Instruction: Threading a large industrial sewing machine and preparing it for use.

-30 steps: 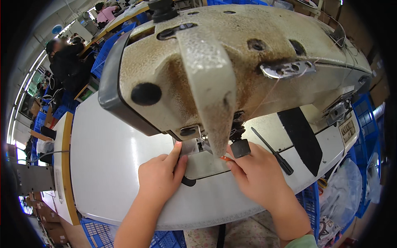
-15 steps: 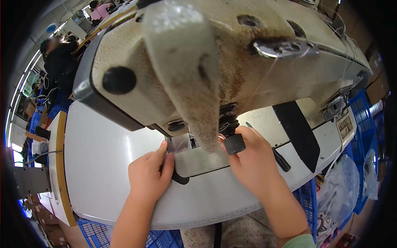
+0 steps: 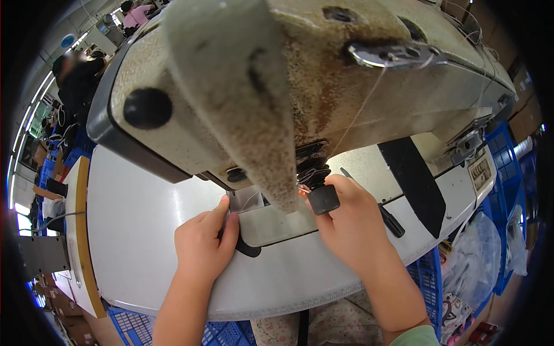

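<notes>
A big worn beige sewing machine (image 3: 300, 75) fills the upper half of the view and hides the needle area. My left hand (image 3: 205, 245) lies flat on the white table, fingers pressing a small dark piece (image 3: 247, 249) against the grey bed plate (image 3: 274, 225). My right hand (image 3: 349, 222) rests on the other side of the plate, fingers closed by a black knob (image 3: 323, 199) under the machine head. Whether it grips anything I cannot tell.
The white table (image 3: 138, 219) has a black strip (image 3: 412, 176) and a dark tool (image 3: 389, 219) on the right. Blue crates (image 3: 508, 167) stand at right and below. Other people sit at tables at far left (image 3: 75, 81).
My view has moved closer under the machine head, so it looks larger. Both hands stay at the bed plate, nearly unmoved.
</notes>
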Demonstrator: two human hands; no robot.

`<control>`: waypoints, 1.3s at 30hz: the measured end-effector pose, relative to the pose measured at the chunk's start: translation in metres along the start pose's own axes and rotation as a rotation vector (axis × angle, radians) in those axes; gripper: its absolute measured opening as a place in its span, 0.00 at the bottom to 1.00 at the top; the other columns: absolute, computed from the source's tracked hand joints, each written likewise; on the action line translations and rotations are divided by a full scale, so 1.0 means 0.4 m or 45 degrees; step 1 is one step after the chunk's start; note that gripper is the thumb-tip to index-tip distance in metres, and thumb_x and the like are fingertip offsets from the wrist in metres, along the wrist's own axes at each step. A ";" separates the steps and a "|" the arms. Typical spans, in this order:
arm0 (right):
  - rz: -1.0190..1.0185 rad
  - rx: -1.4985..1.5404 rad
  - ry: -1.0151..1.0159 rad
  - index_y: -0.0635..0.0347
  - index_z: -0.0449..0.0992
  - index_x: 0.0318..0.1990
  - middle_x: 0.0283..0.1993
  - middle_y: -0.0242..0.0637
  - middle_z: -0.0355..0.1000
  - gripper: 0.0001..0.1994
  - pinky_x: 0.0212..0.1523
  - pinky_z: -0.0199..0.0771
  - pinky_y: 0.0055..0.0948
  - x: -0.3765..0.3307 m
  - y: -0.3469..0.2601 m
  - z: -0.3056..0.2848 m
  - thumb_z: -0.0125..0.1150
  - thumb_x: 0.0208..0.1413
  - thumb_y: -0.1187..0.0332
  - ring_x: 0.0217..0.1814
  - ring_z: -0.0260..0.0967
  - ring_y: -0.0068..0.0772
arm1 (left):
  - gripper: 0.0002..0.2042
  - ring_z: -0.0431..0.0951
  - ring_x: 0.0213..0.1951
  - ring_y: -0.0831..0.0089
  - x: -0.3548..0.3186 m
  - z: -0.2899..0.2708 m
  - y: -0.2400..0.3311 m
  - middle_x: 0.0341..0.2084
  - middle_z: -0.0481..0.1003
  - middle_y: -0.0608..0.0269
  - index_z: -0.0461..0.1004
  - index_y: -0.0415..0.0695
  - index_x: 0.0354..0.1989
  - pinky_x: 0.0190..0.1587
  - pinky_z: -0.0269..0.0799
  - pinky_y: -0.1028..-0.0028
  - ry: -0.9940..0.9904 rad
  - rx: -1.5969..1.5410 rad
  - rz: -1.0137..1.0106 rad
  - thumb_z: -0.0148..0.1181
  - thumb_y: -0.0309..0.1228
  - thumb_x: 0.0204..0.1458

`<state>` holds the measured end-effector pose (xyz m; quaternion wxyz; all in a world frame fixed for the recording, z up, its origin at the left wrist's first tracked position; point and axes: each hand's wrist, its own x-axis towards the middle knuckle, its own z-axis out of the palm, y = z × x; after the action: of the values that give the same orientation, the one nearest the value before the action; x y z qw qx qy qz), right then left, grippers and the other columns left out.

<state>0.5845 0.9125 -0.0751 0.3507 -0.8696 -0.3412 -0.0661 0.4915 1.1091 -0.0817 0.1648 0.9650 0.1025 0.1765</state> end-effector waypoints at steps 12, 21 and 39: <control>-0.034 -0.036 0.087 0.63 0.73 0.39 0.25 0.35 0.64 0.09 0.26 0.67 0.30 -0.013 0.012 0.010 0.57 0.48 0.74 0.29 0.66 0.35 | 0.10 0.68 0.15 0.65 0.004 0.004 -0.002 0.12 0.68 0.57 0.77 0.39 0.38 0.20 0.61 0.71 -0.003 0.021 0.059 0.58 0.27 0.47; 0.113 -0.071 0.122 0.64 0.72 0.41 0.27 0.36 0.64 0.12 0.29 0.68 0.31 -0.022 0.025 -0.011 0.58 0.46 0.75 0.30 0.66 0.35 | 0.12 0.66 0.14 0.65 -0.001 0.011 -0.002 0.11 0.67 0.58 0.77 0.39 0.40 0.20 0.60 0.71 -0.012 0.035 0.097 0.57 0.26 0.47; 0.094 0.197 0.148 0.64 0.68 0.42 0.29 0.39 0.63 0.14 0.31 0.67 0.35 -0.028 0.023 -0.006 0.58 0.45 0.76 0.32 0.65 0.38 | 0.11 0.66 0.14 0.67 0.005 0.003 -0.004 0.10 0.66 0.57 0.76 0.36 0.39 0.20 0.58 0.72 -0.033 -0.009 0.078 0.57 0.26 0.47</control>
<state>0.5822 0.8999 -0.0824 0.4382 -0.8466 -0.2920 -0.0769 0.4935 1.1108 -0.0829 0.1640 0.9693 0.0703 0.1692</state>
